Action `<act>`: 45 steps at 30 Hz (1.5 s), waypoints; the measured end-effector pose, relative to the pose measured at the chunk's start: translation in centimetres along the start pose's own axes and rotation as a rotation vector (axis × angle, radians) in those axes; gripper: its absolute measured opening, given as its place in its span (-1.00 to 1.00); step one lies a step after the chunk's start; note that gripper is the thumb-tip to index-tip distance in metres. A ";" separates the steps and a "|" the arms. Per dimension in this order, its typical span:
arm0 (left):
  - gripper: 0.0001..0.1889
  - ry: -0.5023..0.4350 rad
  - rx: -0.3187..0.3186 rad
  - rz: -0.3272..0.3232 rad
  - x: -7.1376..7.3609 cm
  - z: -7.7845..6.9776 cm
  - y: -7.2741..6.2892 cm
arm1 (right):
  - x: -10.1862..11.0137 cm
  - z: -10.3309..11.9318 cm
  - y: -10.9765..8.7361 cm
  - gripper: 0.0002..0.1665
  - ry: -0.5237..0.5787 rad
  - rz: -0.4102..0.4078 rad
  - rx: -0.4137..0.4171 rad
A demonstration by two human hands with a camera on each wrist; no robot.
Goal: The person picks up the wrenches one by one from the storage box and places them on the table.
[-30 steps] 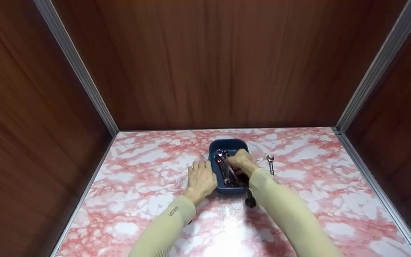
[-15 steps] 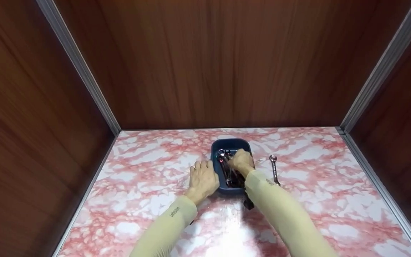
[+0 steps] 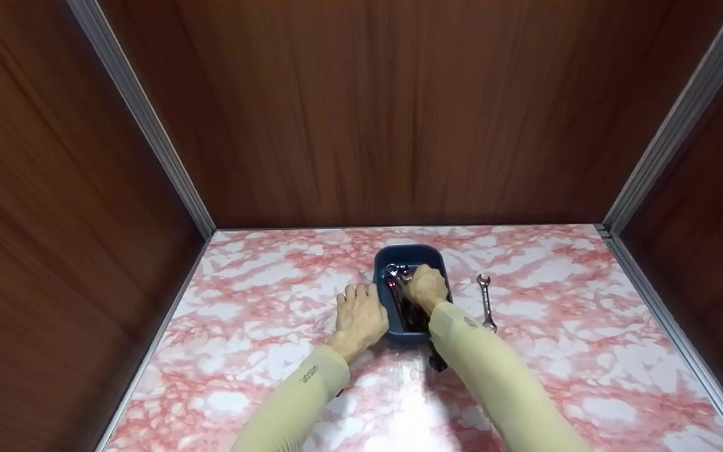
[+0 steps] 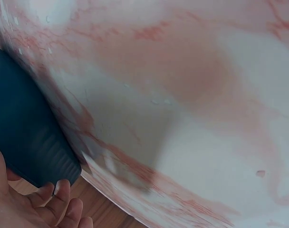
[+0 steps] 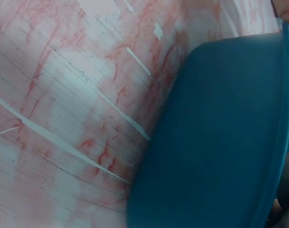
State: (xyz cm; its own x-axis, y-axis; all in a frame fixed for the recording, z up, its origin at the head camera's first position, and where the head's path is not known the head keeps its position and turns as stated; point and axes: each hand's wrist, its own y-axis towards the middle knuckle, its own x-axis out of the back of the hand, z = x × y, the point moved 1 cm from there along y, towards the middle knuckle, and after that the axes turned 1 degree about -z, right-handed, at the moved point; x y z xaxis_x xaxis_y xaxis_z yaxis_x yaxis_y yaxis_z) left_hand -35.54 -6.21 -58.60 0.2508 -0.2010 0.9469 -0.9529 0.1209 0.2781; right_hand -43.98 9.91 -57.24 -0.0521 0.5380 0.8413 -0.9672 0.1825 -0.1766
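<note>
A dark blue plastic bin (image 3: 407, 337) stands on the table with several metal wrenches (image 3: 398, 295) lying lengthwise in it. My left hand (image 3: 361, 316) rests along the bin's left side, its fingers lightly bent by the outer wall (image 4: 30, 128) in the left wrist view. Inside the bin, on the right half, my right hand (image 3: 427, 287) reaches down among the wrenches with bent fingers. Its fingertips are hidden, and I cannot tell whether it grips one. The right wrist view mostly shows the bin's outer side (image 5: 216, 128).
To the right of the bin lies a single silver combination wrench (image 3: 486, 302). A black object (image 3: 438, 360) sticks out beside the bin's near right corner, partly under the right sleeve (image 3: 481, 358). Brown wood-grain panels (image 3: 399, 125) enclose the marbled table (image 3: 261, 282).
My right forearm has shifted left, uncovering more of the loose wrench. The wrenches in the bin have shifted slightly, while the left hand stays at the bin's side.
</note>
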 end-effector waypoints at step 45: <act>-0.61 0.033 -0.003 0.020 0.0 -0.1 0.1 | 0.4 -2.2 2.1 -0.88 0.074 -0.004 0.185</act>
State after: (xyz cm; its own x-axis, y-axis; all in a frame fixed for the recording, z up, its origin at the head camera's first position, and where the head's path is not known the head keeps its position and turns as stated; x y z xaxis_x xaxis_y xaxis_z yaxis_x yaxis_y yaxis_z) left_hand -35.60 -6.10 -58.51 0.2368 -0.1663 0.9572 -0.9575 0.1271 0.2590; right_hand -45.45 12.36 -58.37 -0.0362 0.5977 0.8009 -0.9969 0.0342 -0.0706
